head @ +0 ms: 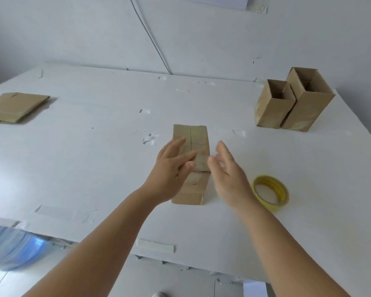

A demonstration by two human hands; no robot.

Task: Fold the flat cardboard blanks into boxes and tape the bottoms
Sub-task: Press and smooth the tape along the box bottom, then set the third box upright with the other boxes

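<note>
A small folded cardboard box (196, 138) stands on the white table (94, 146) in the middle, its flapped end facing up. My left hand (171, 168) hovers over the box's left side with the fingers spread. My right hand (227, 168) is just to the right of the box, fingers apart and blurred, holding nothing. A yellow roll of tape (270, 192) lies flat on the table to the right of my right hand. A stack of flat cardboard blanks (15, 107) lies at the far left.
Two open-topped finished boxes (293, 101) stand side by side at the back right near the wall. Bits of stuck tape (155, 248) dot the table top and its front edge. A blue plastic sheet (13, 247) hangs below the table at the lower left.
</note>
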